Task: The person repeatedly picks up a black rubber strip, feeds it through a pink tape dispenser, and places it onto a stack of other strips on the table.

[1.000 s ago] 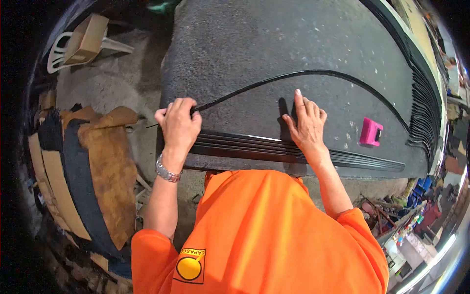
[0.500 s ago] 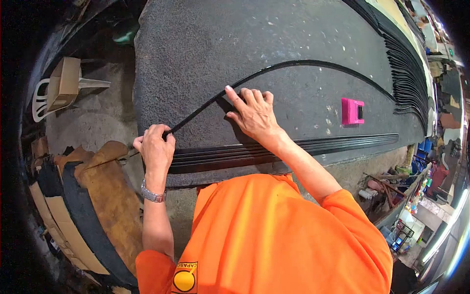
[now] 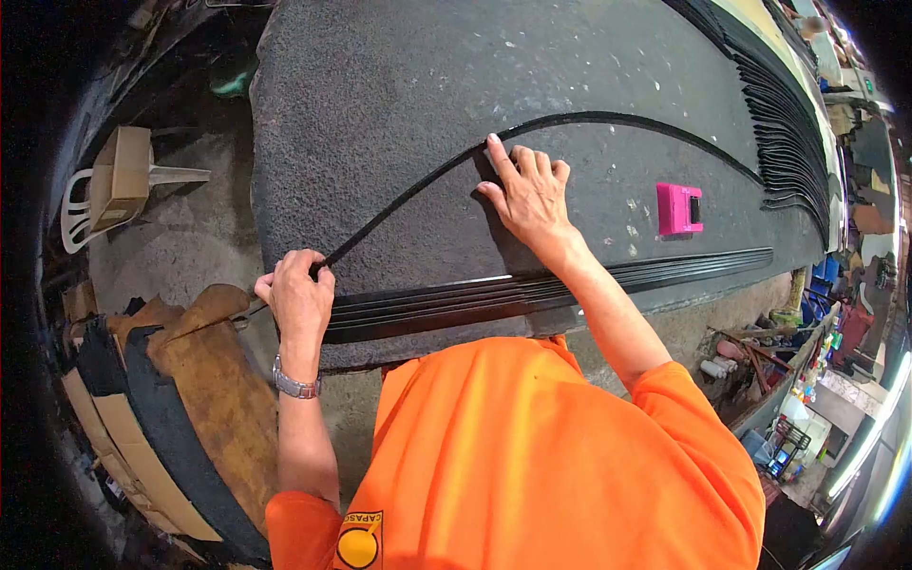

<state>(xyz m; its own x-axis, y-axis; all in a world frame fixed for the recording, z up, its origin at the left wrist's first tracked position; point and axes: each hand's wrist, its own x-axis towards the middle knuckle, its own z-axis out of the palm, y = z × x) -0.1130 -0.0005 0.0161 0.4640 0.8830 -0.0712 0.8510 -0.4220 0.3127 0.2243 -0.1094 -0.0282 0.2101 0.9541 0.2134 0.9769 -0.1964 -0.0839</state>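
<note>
A long, thin black strip [image 3: 589, 116] curves in an arc over the dark, rough-topped table [image 3: 380, 95]. At the table's left edge, my left hand [image 3: 301, 299] has its fingers closed around one end portion of it, and a thin tail shows beyond the hand. My right hand [image 3: 530, 195] lies along the arc with its index fingertip touching the strip; its fingers are apart. Several black strips [image 3: 427, 309] lie side by side along the near edge, beneath my right forearm. The arc's far end meets a fanned row of black strips [image 3: 784, 142] at the right.
A pink block-shaped item with a black part [image 3: 676, 209] sits on the table's right portion. On the floor at left are a white chair [image 3: 78, 211] with a cardboard box [image 3: 122, 171]. Brown and black sheets [image 3: 223, 370] are piled beside my left arm.
My right hand has slid right and away from me along the strip, its index finger still touching. My left hand keeps its hold at nearly the same spot.
</note>
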